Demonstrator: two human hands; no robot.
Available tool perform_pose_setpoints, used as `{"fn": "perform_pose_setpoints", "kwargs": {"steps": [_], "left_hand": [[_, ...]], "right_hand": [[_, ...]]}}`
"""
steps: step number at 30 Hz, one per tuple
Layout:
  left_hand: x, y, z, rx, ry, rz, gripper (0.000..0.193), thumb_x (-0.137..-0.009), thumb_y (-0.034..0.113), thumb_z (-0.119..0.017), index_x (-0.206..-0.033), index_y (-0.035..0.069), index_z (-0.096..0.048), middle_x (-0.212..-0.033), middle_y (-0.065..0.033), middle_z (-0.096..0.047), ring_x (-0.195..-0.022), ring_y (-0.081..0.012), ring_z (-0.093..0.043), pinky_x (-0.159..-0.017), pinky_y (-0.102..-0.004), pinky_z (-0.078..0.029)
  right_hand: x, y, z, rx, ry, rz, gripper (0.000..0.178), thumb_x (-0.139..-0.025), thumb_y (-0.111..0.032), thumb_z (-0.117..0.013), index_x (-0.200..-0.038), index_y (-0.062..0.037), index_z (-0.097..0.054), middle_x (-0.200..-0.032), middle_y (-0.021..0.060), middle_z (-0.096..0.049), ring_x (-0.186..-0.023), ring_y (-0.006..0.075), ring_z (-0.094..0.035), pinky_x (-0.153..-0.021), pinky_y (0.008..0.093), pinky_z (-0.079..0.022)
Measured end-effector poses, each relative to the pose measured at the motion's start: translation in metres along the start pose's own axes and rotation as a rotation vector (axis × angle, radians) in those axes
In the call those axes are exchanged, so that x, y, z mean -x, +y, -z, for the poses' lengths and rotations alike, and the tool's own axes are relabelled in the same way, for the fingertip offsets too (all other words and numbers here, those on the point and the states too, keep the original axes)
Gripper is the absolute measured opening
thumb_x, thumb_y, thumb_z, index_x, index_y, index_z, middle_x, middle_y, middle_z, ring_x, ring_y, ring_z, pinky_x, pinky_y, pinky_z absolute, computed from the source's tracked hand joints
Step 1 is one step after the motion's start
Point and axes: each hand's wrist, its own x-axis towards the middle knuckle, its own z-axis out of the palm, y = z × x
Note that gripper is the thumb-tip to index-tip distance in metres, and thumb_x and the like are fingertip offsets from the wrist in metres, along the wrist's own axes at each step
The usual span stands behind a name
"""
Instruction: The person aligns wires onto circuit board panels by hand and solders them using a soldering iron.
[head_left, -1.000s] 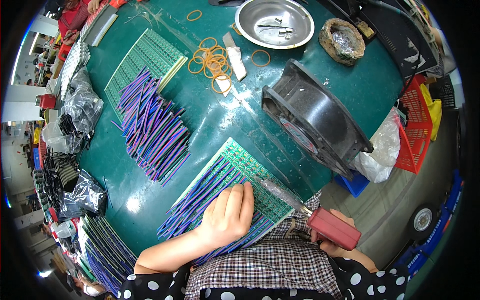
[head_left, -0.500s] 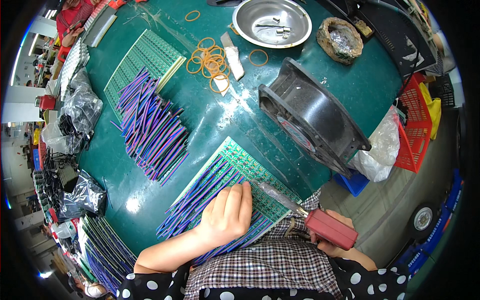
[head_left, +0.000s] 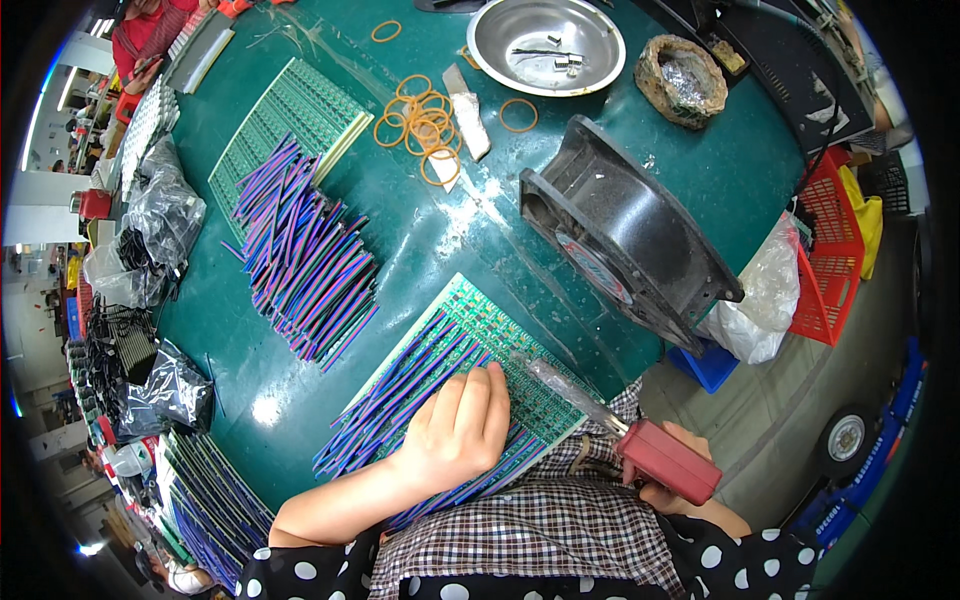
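A green circuit board panel (head_left: 500,325) lies on the near part of the table, with rows of blue, purple and dark wires (head_left: 385,400) across its left half. My left hand (head_left: 455,425) rests over the panel, its fingers pinched together on a wire at the board; most of that wire is hidden beneath the hand. In my right hand (head_left: 690,440) is a soldering gun (head_left: 670,460) with a red, blocky handle and a grey metal shaft. Its tip points left, just right of my left fingertips, over the panel. Whether the tip touches the board I cannot tell.
A black fan (head_left: 640,230) stands right of the panel. Cut wires (head_left: 310,270) are heaped beside stacked panels (head_left: 285,110) at left. Farther back are orange rubber bands (head_left: 428,128), a steel bowl (head_left: 490,75) and a rough stone-like dish (head_left: 680,80). Red crates (head_left: 830,270) stand beyond the table edge.
My right hand and the soldering gun have shifted slightly right. My left hand has also edged a little right, still pinched over the panel.
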Motion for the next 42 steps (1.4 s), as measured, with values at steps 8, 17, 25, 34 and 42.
{"fn": "perform_pose_setpoints", "kwargs": {"steps": [8, 17, 25, 34, 42], "left_hand": [[0.003, 0.006, 0.002, 0.020, -0.030, 0.061, 0.028, -0.071, 0.004, -0.062, -0.096, -0.007, -0.065, -0.088, -0.0110, -0.060, -0.071, -0.0176, -0.059, -0.057, -0.0234, -0.048], [0.000, 0.009, 0.009, 0.038, -0.085, 0.129, 0.028, -0.075, 0.006, -0.060, -0.098, -0.007, -0.065, -0.091, -0.0121, -0.061, -0.078, -0.0190, -0.061, -0.061, -0.0232, -0.050], [0.002, 0.008, 0.006, 0.056, -0.085, 0.118, 0.028, -0.075, 0.006, -0.059, -0.098, -0.008, -0.065, -0.091, -0.0132, -0.061, -0.080, -0.0199, -0.061, -0.063, -0.0239, -0.050], [0.001, 0.009, 0.003, 0.047, -0.056, 0.127, 0.028, -0.076, 0.006, -0.059, -0.099, -0.009, -0.064, -0.091, -0.0138, -0.061, -0.079, -0.0201, -0.061, -0.062, -0.0240, -0.050], [-0.002, 0.013, 0.003, 0.033, -0.023, 0.130, 0.033, -0.071, 0.007, -0.058, -0.100, -0.008, -0.062, -0.087, -0.0106, -0.058, -0.073, -0.0180, -0.057, -0.056, -0.0247, -0.047]], "right_hand": [[-0.011, -0.012, 0.003, -0.241, -0.113, -0.167, 0.073, -0.076, -0.051, -0.076, -0.109, 0.0094, -0.052, -0.068, 0.0070, -0.063, -0.056, 0.0114, -0.058, -0.050, 0.0220, -0.043], [-0.010, -0.010, 0.003, -0.281, -0.120, -0.211, 0.073, -0.072, -0.032, -0.083, -0.125, 0.0068, -0.052, -0.081, 0.0061, -0.071, -0.068, 0.0178, -0.070, -0.063, 0.0270, -0.055], [-0.007, -0.011, -0.004, -0.244, -0.068, -0.280, 0.075, -0.071, -0.051, -0.080, -0.106, 0.0094, -0.055, -0.069, 0.0060, -0.063, -0.054, 0.0085, -0.055, -0.048, 0.0201, -0.040], [-0.016, -0.020, 0.001, -0.166, -0.066, -0.080, 0.062, -0.079, -0.049, -0.068, -0.110, 0.0038, -0.057, -0.070, 0.0033, -0.066, -0.060, 0.0155, -0.062, -0.054, 0.0263, -0.047], [0.010, -0.040, 0.036, 0.445, 0.057, 0.192, 0.055, -0.091, -0.062, -0.042, -0.086, -0.0153, -0.071, -0.063, -0.0032, -0.062, -0.051, 0.0201, -0.053, -0.048, 0.0322, -0.039]]}}
